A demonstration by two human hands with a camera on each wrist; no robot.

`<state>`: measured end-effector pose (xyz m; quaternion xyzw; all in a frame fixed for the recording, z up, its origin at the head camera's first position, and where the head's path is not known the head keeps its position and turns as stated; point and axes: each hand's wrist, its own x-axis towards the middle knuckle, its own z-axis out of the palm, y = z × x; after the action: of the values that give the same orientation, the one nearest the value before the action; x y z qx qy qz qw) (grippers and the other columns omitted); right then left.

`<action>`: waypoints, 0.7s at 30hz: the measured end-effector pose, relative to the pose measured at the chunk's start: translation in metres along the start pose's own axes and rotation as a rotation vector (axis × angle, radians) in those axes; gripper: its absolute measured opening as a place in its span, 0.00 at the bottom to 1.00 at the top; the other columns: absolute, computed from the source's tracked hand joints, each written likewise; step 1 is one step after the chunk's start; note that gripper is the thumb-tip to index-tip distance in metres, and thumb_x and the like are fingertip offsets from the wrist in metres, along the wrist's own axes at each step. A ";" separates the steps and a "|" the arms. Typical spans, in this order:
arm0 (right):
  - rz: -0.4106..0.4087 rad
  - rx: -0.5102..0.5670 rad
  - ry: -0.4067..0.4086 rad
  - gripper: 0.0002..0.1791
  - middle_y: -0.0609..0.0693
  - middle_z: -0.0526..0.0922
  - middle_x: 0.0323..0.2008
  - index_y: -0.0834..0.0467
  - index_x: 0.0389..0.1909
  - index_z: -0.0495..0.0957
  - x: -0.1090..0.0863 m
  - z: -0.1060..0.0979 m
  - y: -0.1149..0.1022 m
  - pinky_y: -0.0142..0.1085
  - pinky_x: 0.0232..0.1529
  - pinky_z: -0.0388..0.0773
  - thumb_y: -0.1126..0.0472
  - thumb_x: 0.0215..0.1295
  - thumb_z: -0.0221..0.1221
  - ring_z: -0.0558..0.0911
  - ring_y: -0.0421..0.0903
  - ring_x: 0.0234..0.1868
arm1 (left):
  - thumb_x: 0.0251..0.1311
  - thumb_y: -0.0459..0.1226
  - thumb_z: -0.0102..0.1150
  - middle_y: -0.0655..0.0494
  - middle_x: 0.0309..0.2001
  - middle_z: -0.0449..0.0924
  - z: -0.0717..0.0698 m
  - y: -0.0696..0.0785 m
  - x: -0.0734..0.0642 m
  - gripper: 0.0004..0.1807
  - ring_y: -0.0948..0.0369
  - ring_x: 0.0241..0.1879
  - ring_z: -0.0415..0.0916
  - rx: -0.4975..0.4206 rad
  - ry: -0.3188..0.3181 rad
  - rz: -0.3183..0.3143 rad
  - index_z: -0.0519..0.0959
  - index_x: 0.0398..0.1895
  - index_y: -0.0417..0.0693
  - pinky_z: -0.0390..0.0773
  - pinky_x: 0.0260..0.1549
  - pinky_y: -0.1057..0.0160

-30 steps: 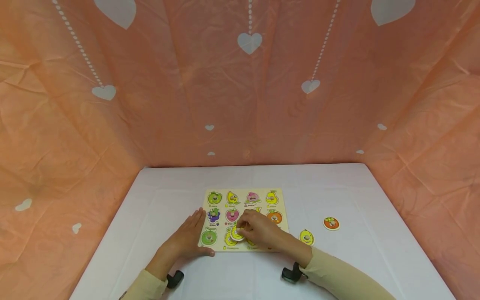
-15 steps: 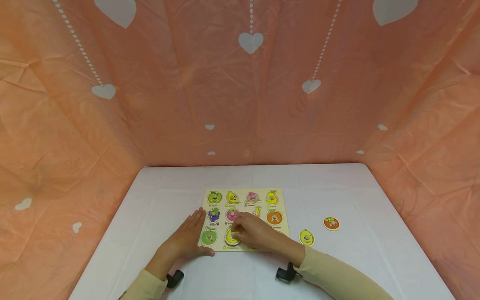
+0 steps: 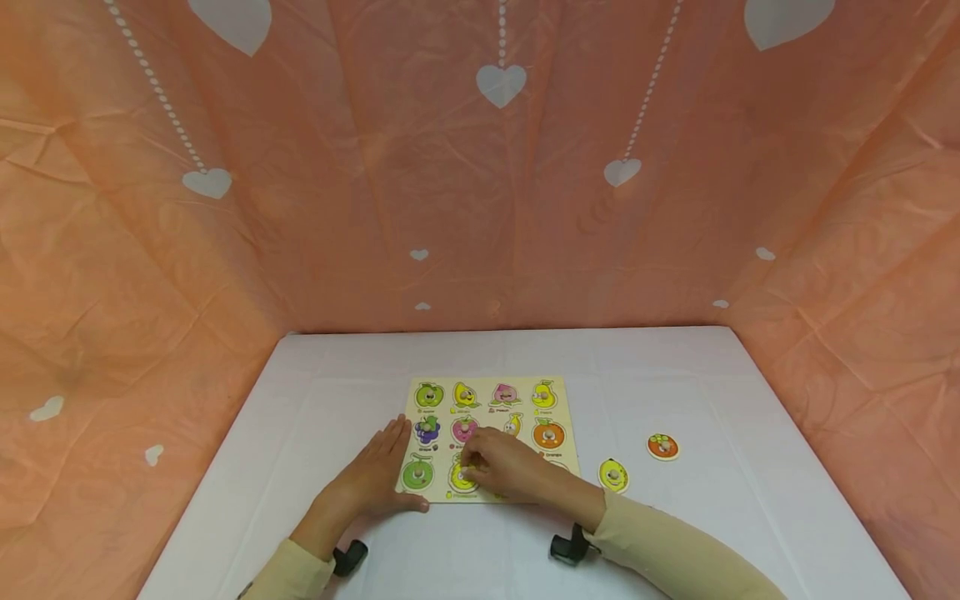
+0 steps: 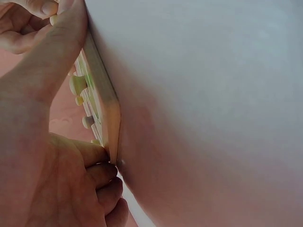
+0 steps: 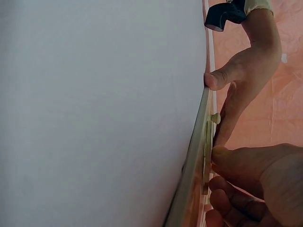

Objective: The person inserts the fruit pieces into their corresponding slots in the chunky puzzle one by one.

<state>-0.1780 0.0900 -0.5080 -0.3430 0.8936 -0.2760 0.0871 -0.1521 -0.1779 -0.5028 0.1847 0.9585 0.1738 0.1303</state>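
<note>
A fruit knob-puzzle board (image 3: 486, 400) lies on the white table. My right hand (image 3: 506, 465) pinches the knob of the yellow pineapple piece (image 3: 457, 478) over the board's front row; in the right wrist view that piece's edge (image 5: 206, 177) sits right at the board's surface. Flat along the board's left side, my left hand (image 3: 381, 468) touches the edge with straight fingers, its thumb at the front corner. The left wrist view shows those fingertips (image 4: 102, 175) against the board's side. Behind my right hand, part of the front row is hidden.
On the table right of the board lie a yellow lemon-like piece (image 3: 613, 475) and a round orange-red piece (image 3: 663, 447) with green leaves. Several fruit pieces, such as the green apple (image 3: 430, 396) and orange (image 3: 548, 434), sit in the board. Peach-coloured cloth (image 3: 495, 208) encloses the table.
My right hand has moved slightly left with the pineapple piece, which was tilted and offset and now lies flat over its pineapple place. The left hand has stayed still.
</note>
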 end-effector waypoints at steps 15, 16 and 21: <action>0.001 0.008 -0.005 0.04 0.36 0.78 0.38 0.50 0.43 0.85 0.002 0.003 0.002 0.28 0.46 0.78 0.55 0.74 0.69 0.73 0.34 0.40 | 0.48 0.59 0.84 0.28 0.84 0.46 -0.001 0.001 -0.001 0.74 0.37 0.84 0.45 0.001 0.002 0.010 0.50 0.82 0.23 0.51 0.83 0.40; 0.000 0.006 -0.006 0.04 0.36 0.78 0.38 0.50 0.43 0.85 0.002 0.003 0.002 0.28 0.46 0.78 0.55 0.74 0.69 0.73 0.34 0.40 | 0.48 0.59 0.84 0.28 0.84 0.46 -0.001 0.001 -0.001 0.74 0.37 0.84 0.45 -0.001 0.002 0.009 0.50 0.82 0.23 0.51 0.83 0.40; 0.007 -0.002 -0.015 0.05 0.36 0.79 0.39 0.50 0.44 0.85 0.002 0.003 0.003 0.29 0.47 0.79 0.55 0.75 0.69 0.74 0.34 0.41 | 0.49 0.59 0.83 0.28 0.84 0.46 -0.001 0.001 -0.002 0.74 0.38 0.85 0.45 0.004 -0.006 -0.001 0.49 0.83 0.24 0.51 0.83 0.41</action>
<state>-0.1800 0.0886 -0.5121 -0.3422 0.8944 -0.2722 0.0945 -0.1505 -0.1778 -0.5007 0.1849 0.9585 0.1714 0.1330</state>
